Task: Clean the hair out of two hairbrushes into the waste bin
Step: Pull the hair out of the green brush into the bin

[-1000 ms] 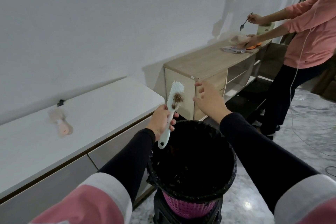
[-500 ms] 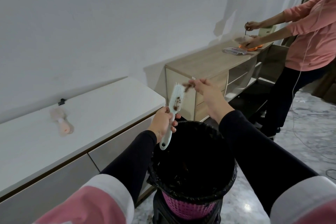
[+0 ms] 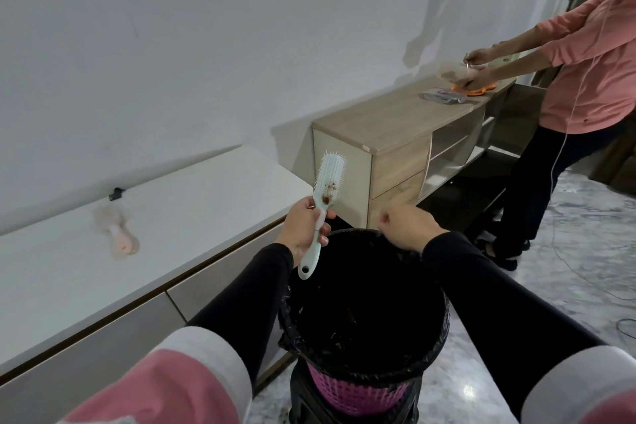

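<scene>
The pink brush [image 3: 118, 236] waits on the white cabinet [image 3: 213, 203]. My left hand [image 3: 304, 229] grips the white brush [image 3: 323, 201] by its handle beside the bin [image 3: 364, 289], hair clinging low on it. My right hand [image 3: 407, 227] hangs curled over the bin; whether it pinches hair I cannot tell. Next: pluck the remaining tuft.

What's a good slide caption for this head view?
Left hand holds a white hairbrush above the lined waste bin.
</scene>
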Demonstrator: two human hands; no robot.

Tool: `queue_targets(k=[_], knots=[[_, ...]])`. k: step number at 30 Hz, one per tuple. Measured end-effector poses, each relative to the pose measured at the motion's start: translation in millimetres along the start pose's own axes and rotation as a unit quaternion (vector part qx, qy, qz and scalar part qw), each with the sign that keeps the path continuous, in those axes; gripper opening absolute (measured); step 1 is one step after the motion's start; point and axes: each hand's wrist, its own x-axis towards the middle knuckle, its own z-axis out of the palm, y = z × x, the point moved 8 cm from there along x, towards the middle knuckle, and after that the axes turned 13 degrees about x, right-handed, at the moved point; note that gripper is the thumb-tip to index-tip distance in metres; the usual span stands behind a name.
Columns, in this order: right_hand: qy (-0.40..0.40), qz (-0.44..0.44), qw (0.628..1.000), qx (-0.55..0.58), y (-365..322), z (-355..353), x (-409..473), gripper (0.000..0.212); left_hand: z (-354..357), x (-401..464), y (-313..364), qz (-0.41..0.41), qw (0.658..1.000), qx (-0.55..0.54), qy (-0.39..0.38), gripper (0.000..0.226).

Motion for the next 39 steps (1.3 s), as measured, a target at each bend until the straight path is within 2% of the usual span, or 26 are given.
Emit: queue_targets(k=[2,4,6,8,10,11,14,18,19,22,25,26,27,30,31,32,34,36,37,39], knots=[[-0.104,0.021,0.994,-0.009,3.7,19.0,-7.7,0.023,-1.0,-0.2,0.9,0.008,1.0,0.006,-0.002,0.041],[-0.149,0.018,0.988,0.032,-2.8,26.1,-11.8,0.028,-0.3,-0.4,1.4,0.011,1.0,0.006,-0.002,0.041],[-0.094,0.006,0.993,0.068,-11.7,14.6,-6.5,0.028,1.8,-0.3,1.3,0.003,1.0,-0.003,0.001,0.038],[0.045,-0.028,0.99,0.134,-21.9,-11.5,-2.0,0.025,5.2,0.1,1.6,0.001,1.0,-0.003,0.001,0.037],[0.146,-0.111,0.953,0.241,-36.7,-32.9,-4.9,0.02,8.9,-0.5,1.6,0.008,1.0,0.01,0.0,0.036],[0.169,-0.159,0.941,0.248,-46.1,-40.3,-7.4,0.019,10.9,-0.9,1.2,0.01,1.0,0.012,-0.002,0.035],[0.2,-0.238,0.941,0.134,-65.3,-44.7,-11.3,0.021,16.4,-1.5,0.2,0.009,1.0,0.008,-0.011,0.038],[0.26,-0.247,0.93,0.078,-65.9,-44.3,-12.4,0.015,22.7,-2.6,0.8,0.007,0.999,0.023,-0.021,0.039],[0.259,-0.233,0.931,0.106,-63.1,-43.8,-10.7,0.014,22.5,-2.6,0.0,0.005,0.999,0.025,-0.021,0.039],[0.214,-0.156,0.919,0.294,-48.4,-47.5,-1.7,0.015,18.4,-1.8,-3.4,-0.004,1.0,0.023,-0.015,0.036],[0.182,-0.126,0.899,0.378,-46.4,-57.5,-2.7,0.014,13.4,-1.4,-3.2,-0.001,1.0,0.025,-0.008,0.037],[0.166,-0.12,0.879,0.43,-46.2,-59.9,-3.2,0.011,12.2,-1.0,-3.0,0.0,1.0,0.025,-0.006,0.038],[0.144,-0.114,0.844,0.504,-46.7,-61.6,-4.3,0.012,11.0,-0.2,-2.9,0.001,1.0,0.026,-0.004,0.038],[0.054,-0.082,0.687,0.72,-46.5,-59.3,-2.8,0.015,10.6,0.0,-1.1,0.005,0.999,0.035,-0.001,0.038],[0.034,-0.066,0.649,0.757,-45.6,-57.3,-2.0,0.016,11.0,-0.5,-0.3,0.007,0.999,0.034,0.0,0.038],[0.024,-0.05,0.632,0.773,-43.5,-55.2,-1.2,0.017,11.5,-0.8,0.1,0.007,0.999,0.033,0.0,0.04],[0.024,-0.032,0.648,0.761,-39.1,-52.2,1.1,0.019,13.3,-1.2,0.9,0.007,0.999,0.031,-0.002,0.042],[0.05,-0.046,0.694,0.716,-36.1,-54.2,2.6,0.02,14.5,-1.1,1.8,0.007,0.999,0.036,-0.002,0.041],[0.076,-0.059,0.731,0.675,-34.4,-57.2,2.4,0.02,14.6,-1.0,2.2,0.009,0.999,0.041,0.0,0.041],[0.131,-0.088,0.839,0.521,-32.6,-63.5,-0.3,0.018,13.7,-1.7,3.2,0.013,0.999,0.049,0.003,0.039]])
